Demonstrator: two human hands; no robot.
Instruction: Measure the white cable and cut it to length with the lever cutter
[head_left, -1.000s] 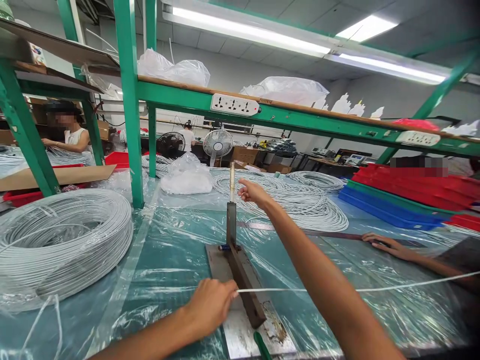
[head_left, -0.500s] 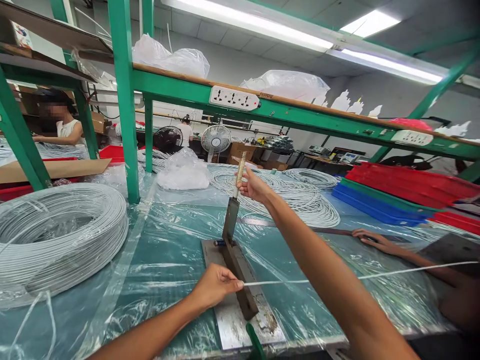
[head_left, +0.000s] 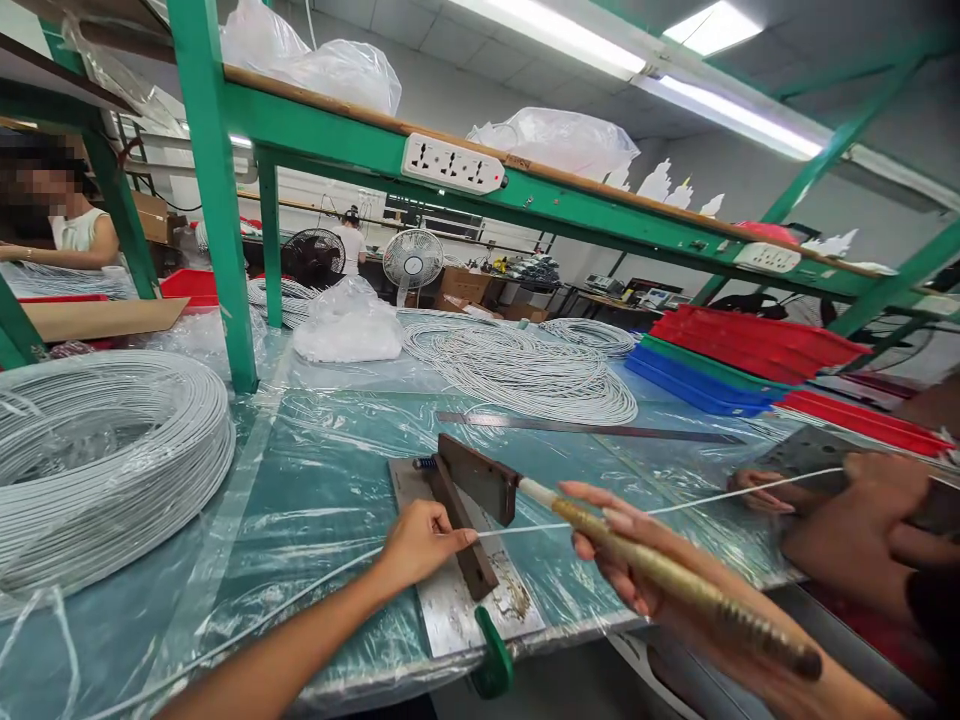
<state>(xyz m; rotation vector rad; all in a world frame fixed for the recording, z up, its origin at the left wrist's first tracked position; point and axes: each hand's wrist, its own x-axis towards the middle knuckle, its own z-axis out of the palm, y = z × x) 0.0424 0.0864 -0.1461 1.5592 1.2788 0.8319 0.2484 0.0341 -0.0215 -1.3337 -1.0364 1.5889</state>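
My left hand (head_left: 424, 545) pinches a thin white cable (head_left: 525, 529) at the left side of a hand lever cutter (head_left: 476, 480). The cable runs across the cutter's base bar to the right, and its other side trails down left past my wrist. Around the cutter's long, worn yellowish handle (head_left: 675, 570) is my right hand (head_left: 622, 545), fingers loosely bent. The lever is tilted down to the right, its blade arm above the base bar. The cutter's metal plate (head_left: 517, 610) lies at the table's front edge, beside a green clamp handle (head_left: 493, 655).
A co-worker's hands (head_left: 885, 490) are at the right, by the cable's far stretch. Coiled cable (head_left: 112, 450) stands left; looser coils (head_left: 525, 370) lie behind. A steel ruler (head_left: 585, 428), stacked trays (head_left: 750, 345) and a green shelf post (head_left: 214, 220) surround the work area.
My right hand has swung the lever from upright down to the right. My left hand still pinches the cable beside the cutter. The co-worker's hand has left the ruler. The view has shifted slightly.
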